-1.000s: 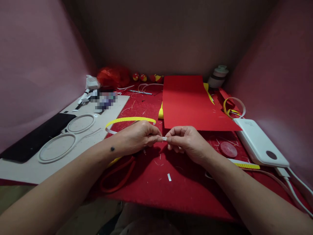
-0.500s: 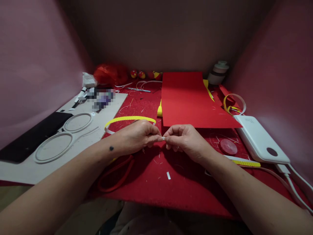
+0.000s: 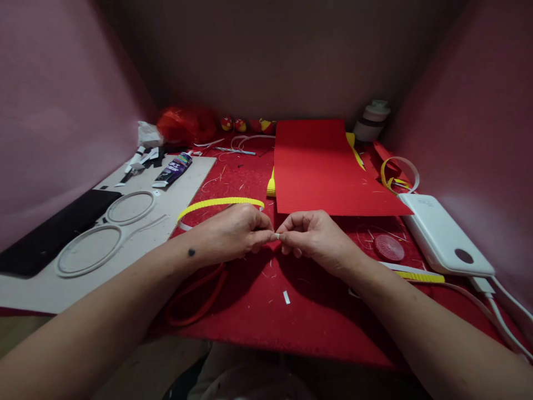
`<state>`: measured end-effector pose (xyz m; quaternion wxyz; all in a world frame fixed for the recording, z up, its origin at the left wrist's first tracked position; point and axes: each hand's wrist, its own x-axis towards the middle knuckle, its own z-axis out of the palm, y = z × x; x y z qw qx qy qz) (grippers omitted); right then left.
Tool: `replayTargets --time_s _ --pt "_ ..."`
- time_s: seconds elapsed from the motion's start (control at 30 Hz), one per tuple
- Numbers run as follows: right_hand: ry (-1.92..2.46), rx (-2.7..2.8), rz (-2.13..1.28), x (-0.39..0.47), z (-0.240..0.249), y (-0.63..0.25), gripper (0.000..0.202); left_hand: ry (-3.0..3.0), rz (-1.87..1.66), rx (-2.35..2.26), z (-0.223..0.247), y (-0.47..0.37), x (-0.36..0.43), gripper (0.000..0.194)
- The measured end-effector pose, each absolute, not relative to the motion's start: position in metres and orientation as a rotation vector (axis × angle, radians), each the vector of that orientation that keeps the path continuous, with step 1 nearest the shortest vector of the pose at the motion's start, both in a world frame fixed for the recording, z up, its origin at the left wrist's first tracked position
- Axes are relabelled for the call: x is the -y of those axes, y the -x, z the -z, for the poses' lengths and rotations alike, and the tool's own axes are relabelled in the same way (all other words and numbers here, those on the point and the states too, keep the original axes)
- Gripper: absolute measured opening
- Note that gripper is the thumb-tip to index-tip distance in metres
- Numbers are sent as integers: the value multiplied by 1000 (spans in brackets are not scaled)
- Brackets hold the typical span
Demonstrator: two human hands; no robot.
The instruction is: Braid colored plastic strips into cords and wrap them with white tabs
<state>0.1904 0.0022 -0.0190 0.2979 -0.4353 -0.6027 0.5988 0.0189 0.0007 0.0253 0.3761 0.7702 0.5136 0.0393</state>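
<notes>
My left hand (image 3: 244, 232) and my right hand (image 3: 314, 238) meet over the red table cover, thumbs and forefingers closed in a pinch. Between the fingertips shows a tiny white piece (image 3: 277, 236), which both hands grip; most of it is hidden. A yellow corrugated paper strip (image 3: 220, 203) curves just beyond my left hand. Below that wrist lies a red loop of strip (image 3: 197, 316), partly covered by the arm. On the cover nearer to me rests a small white scrap (image 3: 286, 297), touched by neither hand.
Beyond my right hand lies a red corrugated sheet (image 3: 320, 166). A white power bank (image 3: 449, 239) with cables stands at right, near a pink coil (image 3: 389, 248). Leftward, a grey board (image 3: 37, 294) bears white coils (image 3: 89, 251), a purple tube (image 3: 172, 169) and a black case (image 3: 54, 233).
Both hands keep nearly the same pose, still pinching the white piece. The whole view has shifted very slightly. The purple tube, blurred out before, now shows clearly.
</notes>
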Motion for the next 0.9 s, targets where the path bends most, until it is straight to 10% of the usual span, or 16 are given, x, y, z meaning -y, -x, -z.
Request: replayTargets --time_s 0.9 --pt "1100 1674 -1629 -1 18 -194 11 -1751 -126 -1113 -23 -6 -3 23"
